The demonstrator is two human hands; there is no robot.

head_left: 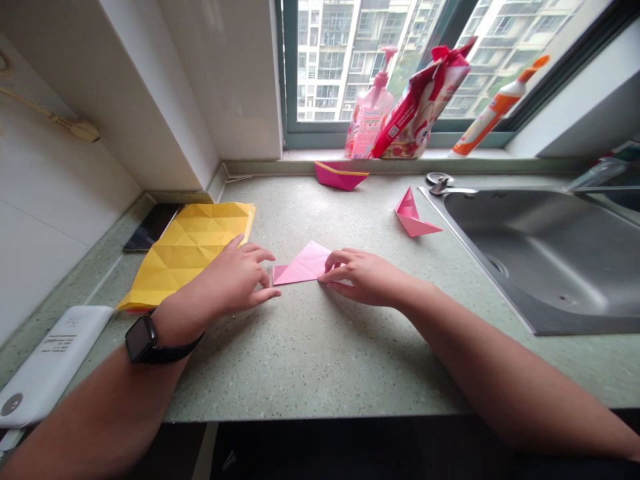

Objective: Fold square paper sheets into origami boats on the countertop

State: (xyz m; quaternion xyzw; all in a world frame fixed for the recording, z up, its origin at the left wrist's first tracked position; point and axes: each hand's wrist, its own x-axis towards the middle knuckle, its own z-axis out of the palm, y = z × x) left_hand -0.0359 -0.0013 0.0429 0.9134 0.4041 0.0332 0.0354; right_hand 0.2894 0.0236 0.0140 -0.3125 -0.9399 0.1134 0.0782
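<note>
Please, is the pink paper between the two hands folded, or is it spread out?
Folded. The pink paper shows a triangular peak, straight lower edge and darker strip at its left; the right hand touches its right end.

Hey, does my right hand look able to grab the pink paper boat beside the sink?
Probably, yes: nothing seems to stand between the right hand and the paper boat, though that hand is touching the folded pink paper.

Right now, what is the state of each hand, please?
Left hand: open, beside the left end of the folded pink paper.
Right hand: fingers at the paper's right end; whether the grip is pinching or only pressing cannot be told.
</note>
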